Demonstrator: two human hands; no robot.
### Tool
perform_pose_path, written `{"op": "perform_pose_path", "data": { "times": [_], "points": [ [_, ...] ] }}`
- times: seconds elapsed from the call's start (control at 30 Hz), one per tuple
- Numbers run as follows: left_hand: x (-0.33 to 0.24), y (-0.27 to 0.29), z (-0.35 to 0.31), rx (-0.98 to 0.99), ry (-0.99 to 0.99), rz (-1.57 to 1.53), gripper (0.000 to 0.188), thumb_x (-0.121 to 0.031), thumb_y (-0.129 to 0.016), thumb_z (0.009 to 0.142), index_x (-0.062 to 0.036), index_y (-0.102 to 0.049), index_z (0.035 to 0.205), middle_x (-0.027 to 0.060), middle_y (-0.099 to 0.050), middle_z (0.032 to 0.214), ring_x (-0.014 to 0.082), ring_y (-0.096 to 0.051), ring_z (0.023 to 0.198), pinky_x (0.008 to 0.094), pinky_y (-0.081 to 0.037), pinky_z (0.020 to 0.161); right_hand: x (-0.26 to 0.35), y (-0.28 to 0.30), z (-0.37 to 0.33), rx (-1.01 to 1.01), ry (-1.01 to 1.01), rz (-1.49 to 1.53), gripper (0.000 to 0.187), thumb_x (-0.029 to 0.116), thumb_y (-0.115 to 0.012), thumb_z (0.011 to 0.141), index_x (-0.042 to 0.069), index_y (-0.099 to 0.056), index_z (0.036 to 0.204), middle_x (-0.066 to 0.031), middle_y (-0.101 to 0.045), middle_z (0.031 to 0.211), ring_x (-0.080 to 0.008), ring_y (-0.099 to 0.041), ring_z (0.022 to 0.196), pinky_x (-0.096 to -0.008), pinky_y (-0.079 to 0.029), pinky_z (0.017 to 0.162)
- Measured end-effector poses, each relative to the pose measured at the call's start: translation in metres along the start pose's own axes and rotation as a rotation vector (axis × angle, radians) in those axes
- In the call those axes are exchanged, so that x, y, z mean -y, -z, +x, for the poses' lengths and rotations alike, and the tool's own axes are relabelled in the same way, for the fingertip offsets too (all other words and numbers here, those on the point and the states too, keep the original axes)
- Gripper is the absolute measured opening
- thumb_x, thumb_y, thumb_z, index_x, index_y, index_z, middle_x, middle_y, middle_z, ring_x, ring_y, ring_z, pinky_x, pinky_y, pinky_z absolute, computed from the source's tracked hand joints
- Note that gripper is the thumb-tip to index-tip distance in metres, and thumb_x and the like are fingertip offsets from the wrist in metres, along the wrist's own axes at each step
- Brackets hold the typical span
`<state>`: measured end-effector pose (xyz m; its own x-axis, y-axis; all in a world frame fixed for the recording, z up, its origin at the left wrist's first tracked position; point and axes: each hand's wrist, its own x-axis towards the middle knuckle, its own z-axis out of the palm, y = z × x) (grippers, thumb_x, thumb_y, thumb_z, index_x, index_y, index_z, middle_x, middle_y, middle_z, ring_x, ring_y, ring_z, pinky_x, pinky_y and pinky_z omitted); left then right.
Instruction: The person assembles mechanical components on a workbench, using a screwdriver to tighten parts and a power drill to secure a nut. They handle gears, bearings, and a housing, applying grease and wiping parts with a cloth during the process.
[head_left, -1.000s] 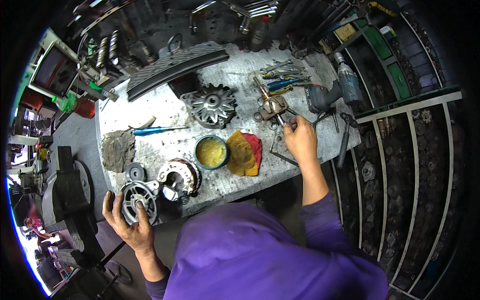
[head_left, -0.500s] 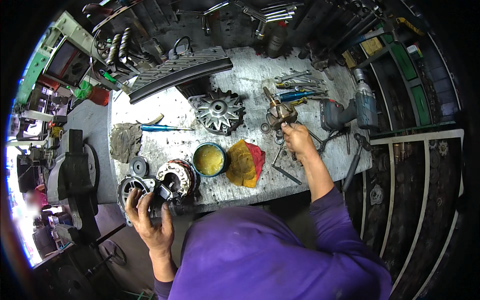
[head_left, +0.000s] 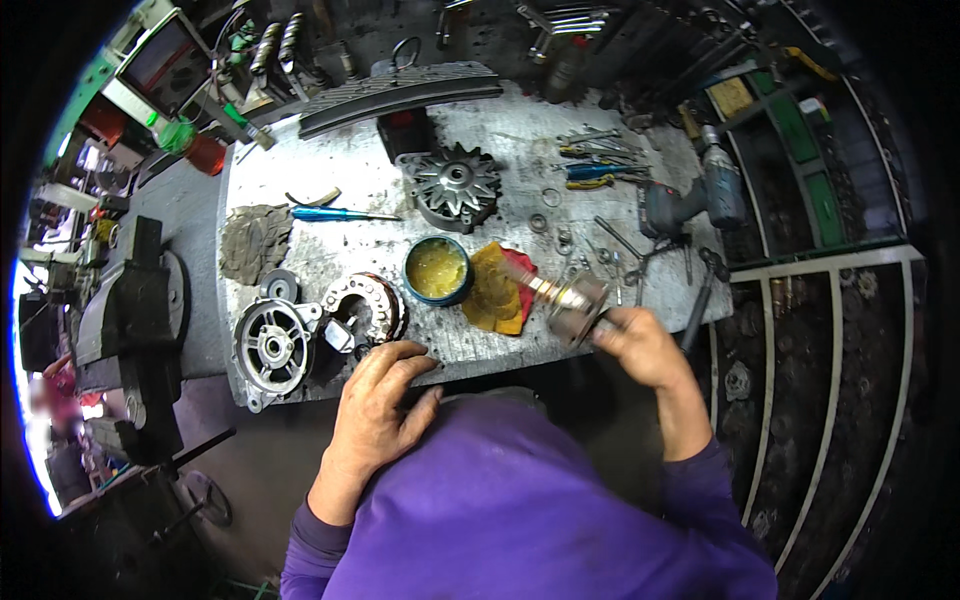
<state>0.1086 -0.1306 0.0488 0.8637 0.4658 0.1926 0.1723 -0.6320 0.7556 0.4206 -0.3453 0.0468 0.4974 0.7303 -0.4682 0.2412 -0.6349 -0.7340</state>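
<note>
My right hand [head_left: 645, 348] is closed around one end of a blurred alternator rotor [head_left: 580, 312], lifted over the bench's front edge. Its shaft points up and left toward a yellow and red cloth [head_left: 492, 297]. My left hand [head_left: 378, 408], fingers out and holding nothing, is at the bench's front edge. Just beyond its fingertips lies a round stator with a silvery rectifier plate [head_left: 368, 303]. To its left sits a metal end housing [head_left: 272, 345] with a pulley-like ring [head_left: 280, 284] behind it. A tub of yellow grease [head_left: 437, 270] stands between stator and cloth.
A finned fan on a housing [head_left: 456, 182] stands mid-bench. Behind it is a long ribbed lamp-like bar [head_left: 400, 98]. A blue screwdriver [head_left: 340, 214] and grey rag [head_left: 254, 243] lie left. Right are a cordless impact wrench [head_left: 715, 190], hammer [head_left: 703, 300] and small parts. A vise [head_left: 125, 290] stands left.
My right hand has brought the rotor from the back right toward me, near the front edge. My left hand has moved right, off the end housing. The view has shifted slightly.
</note>
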Motion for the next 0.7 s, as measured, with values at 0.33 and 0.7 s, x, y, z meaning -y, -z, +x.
{"op": "perform_pose_path", "data": {
  "times": [0.33, 0.7],
  "points": [
    [0.008, -0.063, 0.022, 0.391, -0.115, 0.174, 0.103, -0.026, -0.092, 0.066, -0.0068, -0.043, 0.154, 0.0225, -0.055, 0.146, 0.0455, -0.058, 0.13, 0.0503, -0.05, 0.11, -0.012, -0.105, 0.009, 0.407, 0.247, -0.163, 0.037, 0.029, -0.072, 0.098, -0.008, -0.069, 0.099, -0.0236, -0.07, 0.081, -0.0262, -0.066, 0.073, -0.0424, -0.052, 0.069],
    [0.018, -0.105, 0.037, 0.27, 0.185, 0.346, 0.102, -0.024, -0.093, 0.062, -0.0047, -0.045, 0.15, 0.0192, -0.056, 0.146, 0.0409, -0.065, 0.122, 0.0488, -0.055, 0.101, -0.019, -0.06, 0.087, 0.405, 0.387, -0.223, 0.052, 0.042, -0.074, 0.095, 0.0, -0.071, 0.125, -0.024, -0.076, 0.105, -0.0357, -0.074, 0.099, -0.0451, -0.057, 0.088]
  ]
}}
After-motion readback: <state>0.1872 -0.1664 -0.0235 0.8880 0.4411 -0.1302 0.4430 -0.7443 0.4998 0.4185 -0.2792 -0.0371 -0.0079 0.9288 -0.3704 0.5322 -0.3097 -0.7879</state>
